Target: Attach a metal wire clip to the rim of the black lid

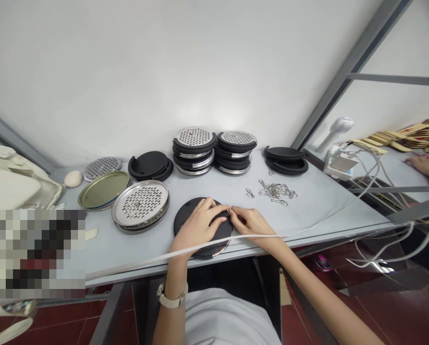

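Note:
A round black disc (185, 213) lies at the table's front edge, with a thin shiny rim showing at its lower right. My left hand (200, 223) rests over the disc, thumb and fingers reaching toward its right side. My right hand (248, 221) pinches at the disc's right edge; a small metal piece seems to be between the fingertips, too small to make out. To the right lies a loose pile of small metal clips (277, 190), with a single clip (249, 193) apart from it. Left of the disc sits a round metal grater plate (141, 203) on another plate.
Two stacks of black rings and perforated plates (194, 152) stand by the wall, between black discs (149, 165). Gold lids (104, 189) lie left. A white cable (307, 225) crosses in front. Another person's hand (428, 166) is at far right.

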Tool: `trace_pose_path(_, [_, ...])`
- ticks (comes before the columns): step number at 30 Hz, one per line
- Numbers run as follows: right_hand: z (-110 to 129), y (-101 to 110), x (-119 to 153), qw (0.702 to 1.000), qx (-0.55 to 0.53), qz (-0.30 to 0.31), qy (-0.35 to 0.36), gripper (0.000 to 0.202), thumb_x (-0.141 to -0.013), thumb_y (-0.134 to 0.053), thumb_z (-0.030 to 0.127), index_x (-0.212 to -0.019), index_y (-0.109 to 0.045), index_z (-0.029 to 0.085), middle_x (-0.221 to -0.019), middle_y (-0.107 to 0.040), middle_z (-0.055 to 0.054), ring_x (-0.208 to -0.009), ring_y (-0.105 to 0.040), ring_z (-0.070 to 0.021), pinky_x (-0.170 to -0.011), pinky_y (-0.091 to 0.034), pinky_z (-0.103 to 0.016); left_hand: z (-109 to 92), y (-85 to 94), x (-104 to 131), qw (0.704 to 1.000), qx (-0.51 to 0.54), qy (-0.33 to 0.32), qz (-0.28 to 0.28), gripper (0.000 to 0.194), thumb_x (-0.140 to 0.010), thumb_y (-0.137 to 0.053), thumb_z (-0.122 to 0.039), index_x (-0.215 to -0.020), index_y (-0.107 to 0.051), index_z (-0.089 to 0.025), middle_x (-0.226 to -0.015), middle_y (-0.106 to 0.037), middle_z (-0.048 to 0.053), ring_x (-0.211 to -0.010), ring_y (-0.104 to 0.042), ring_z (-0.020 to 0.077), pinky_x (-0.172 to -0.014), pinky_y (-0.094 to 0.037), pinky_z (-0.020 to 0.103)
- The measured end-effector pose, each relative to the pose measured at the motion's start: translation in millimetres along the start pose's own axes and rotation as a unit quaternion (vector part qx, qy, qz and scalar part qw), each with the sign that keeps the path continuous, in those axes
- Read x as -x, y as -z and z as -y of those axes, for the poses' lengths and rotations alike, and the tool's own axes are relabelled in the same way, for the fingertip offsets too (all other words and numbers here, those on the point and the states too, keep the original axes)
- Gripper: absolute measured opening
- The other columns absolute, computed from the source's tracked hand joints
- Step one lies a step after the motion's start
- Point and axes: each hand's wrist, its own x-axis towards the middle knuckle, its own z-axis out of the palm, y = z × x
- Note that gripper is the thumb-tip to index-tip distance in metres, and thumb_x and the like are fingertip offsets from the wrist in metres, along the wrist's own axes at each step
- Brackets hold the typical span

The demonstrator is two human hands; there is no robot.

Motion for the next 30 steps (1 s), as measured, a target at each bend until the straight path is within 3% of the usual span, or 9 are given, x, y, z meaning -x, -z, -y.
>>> trace_pose_path(17, [-3.2, -5.6, 0.9, 1.000, 0.004, -0.024, -0.008, 0.031, -0.090, -0.038, 0.031, -0.064, -0.049, 0.018, -0.051, -0.042, 0.005, -0.045, -0.037, -0.0070, -0.049, -0.025, -0.020, -0.8, 0.5, 0.5, 1.000, 0.004, -0.005, 0.013, 0.033, -0.094, -0.041, -0.023, -0.123, -0.053, -0.027, -0.102, -0.049, 0.005, -0.100, -0.047, 0.0192, -0.094, -0.041, 0.036])
trace_pose_path(30, [0.1, -4.7, 2.6, 0.999, -0.010, -0.033, -0.023, 0.030, -0.088, -0.040, 0.031, -0.064, -0.052, 0.018, -0.050, -0.046, 0.004, -0.045, -0.038, -0.0081, -0.048, -0.027, -0.020, 2.7, -0.5, -3.0, 0.999, 0.033, -0.017, 0.022, 0.037, -0.092, -0.044, -0.019, -0.125, -0.054, -0.030, -0.097, -0.048, 0.004, -0.097, -0.047, 0.0182, -0.091, -0.042, 0.035])
